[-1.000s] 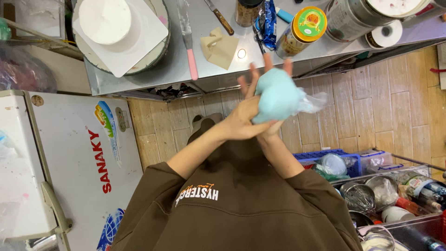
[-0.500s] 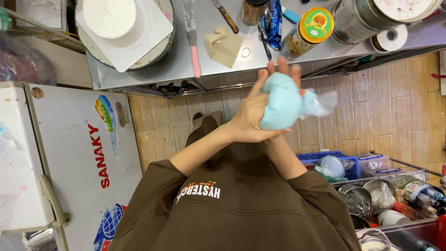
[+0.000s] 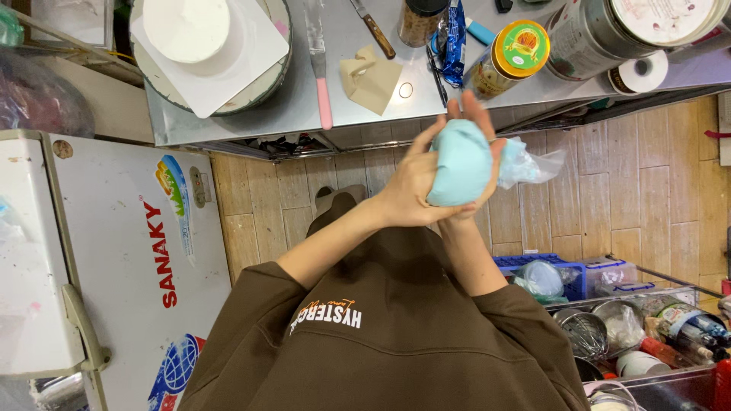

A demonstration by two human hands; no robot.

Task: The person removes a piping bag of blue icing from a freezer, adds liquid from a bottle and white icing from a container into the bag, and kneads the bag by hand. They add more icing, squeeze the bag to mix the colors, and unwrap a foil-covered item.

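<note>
1. Far left: white chest freezer (image 3: 114, 259) stands beside the steel worktable (image 3: 251, 122), lid shut; its top serves as a spare surface next to the work area
2. On the table's left part, a white frosted cake (image 3: 185, 27) sits on a white board (image 3: 251, 65) on a round turntable (image 3: 278, 68), centred so it can be spun while being iced
3. Just right of it lies a pink-handled palette knife (image 3: 324, 84), handle toward the table's near edge, within easy reach; a beige folded paper (image 3: 371, 78) and a wooden-handled knife (image 3: 375, 30) lie beyond
4. Centre: left hand (image 3: 411, 186) cups the pale blue piping bag (image 3: 461, 164) from the left side, fingers spread and wrapped around the bulge
5. Right hand (image 3: 476, 129) presses against the bag from behind and the right, fingers extended upward; both hands squeeze the bag between them, held in the air above the floor, near the table's edge, not resting on anything
6. The bag's clear loose end (image 3: 529, 164) sticks out to the right, empty; the filling appears gathered into the bulge
7. Right: yellow-lidded jar (image 3: 510, 57) and large tins (image 3: 609, 38) stand on the table; wire basket of utensils (image 3: 655, 335) sits low at near right
</note>
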